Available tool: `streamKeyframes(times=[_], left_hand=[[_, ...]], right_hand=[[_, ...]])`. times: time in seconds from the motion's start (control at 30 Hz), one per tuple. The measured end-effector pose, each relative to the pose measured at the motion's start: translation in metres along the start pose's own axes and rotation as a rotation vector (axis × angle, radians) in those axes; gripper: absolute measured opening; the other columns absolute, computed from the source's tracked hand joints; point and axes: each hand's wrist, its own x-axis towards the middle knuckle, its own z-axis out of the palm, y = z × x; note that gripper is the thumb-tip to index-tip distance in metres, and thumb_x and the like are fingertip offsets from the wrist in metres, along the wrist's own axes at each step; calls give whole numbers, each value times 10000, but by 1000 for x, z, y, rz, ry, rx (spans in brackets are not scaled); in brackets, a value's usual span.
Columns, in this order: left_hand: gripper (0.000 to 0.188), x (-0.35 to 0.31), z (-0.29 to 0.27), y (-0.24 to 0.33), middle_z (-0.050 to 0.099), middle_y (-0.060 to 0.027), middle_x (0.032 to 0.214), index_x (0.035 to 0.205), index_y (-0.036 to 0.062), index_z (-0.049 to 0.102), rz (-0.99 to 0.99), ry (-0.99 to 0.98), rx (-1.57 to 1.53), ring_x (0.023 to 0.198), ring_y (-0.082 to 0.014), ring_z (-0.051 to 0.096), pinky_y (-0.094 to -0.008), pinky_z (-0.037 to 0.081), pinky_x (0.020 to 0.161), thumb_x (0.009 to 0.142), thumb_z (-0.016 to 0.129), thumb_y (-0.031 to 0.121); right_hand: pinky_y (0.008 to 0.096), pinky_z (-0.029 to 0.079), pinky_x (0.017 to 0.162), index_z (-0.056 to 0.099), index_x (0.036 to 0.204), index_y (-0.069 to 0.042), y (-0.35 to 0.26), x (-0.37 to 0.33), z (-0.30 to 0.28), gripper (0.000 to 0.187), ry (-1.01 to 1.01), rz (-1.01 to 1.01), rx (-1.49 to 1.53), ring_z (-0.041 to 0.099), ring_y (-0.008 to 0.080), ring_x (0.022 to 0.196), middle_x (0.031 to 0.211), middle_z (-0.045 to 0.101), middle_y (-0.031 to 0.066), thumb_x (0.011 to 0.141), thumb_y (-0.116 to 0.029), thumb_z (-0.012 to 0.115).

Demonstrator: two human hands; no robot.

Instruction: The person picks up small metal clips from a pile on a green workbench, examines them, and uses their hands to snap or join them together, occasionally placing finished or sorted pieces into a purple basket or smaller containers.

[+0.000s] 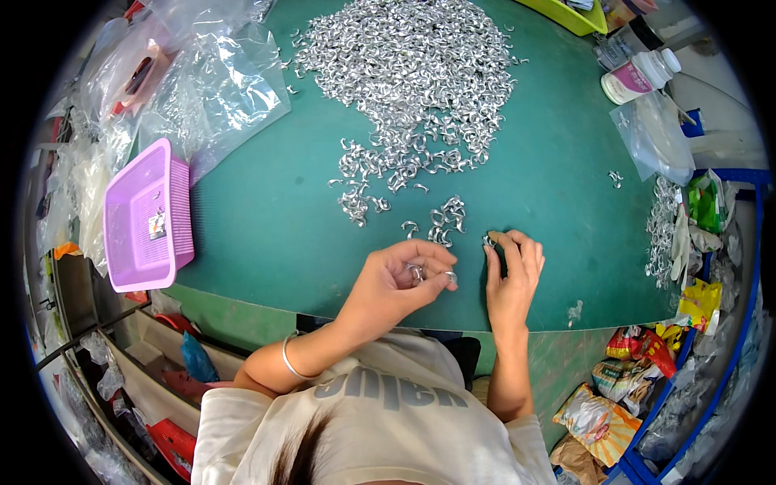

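Over the front part of the green table (267, 242), my left hand (402, 280) is curled around small curved silvery metal pieces (415, 272). One of them sits pinched between its thumb and forefinger. To its right, my right hand (515, 271) pinches another small silvery metal piece (488, 240) at its fingertips, close to the tabletop. Just beyond both hands lies a small cluster of the same curved metal pieces (447, 218). A large heap of them (412, 73) spreads over the far middle of the table.
A purple plastic basket (179, 218) stands at the left edge, beside clear plastic bags (218, 89). On the right are a white bottle (638, 77), a clear bag (655, 133) and a strip of metal pieces (661, 234). A yellow-green tray (570, 14) sits far right.
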Motion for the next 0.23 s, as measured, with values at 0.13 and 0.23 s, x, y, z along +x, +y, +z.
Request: streamKeyframes(times=[0.13, 0.23], left_hand=[[228, -7, 5, 13, 601, -52, 824, 1040, -14, 552, 19, 17, 223, 705, -49, 535, -162, 416, 576, 815, 532, -36], [281, -12, 1, 11, 589, -75, 937, 1088, -10, 540, -12, -69, 301, 801, -100, 566, -171, 440, 683, 810, 532, -49]], right_hand=[[326, 375, 773, 597, 955, -44, -18, -3, -21, 291, -28, 140, 360, 501, 228, 874, 980, 544, 89, 674, -47, 672], [357, 359, 864, 612, 968, -77, -35, -16, -42, 331, -243, 334, 913, 469, 236, 1006, 1133, 518, 72, 648, -46, 690]])
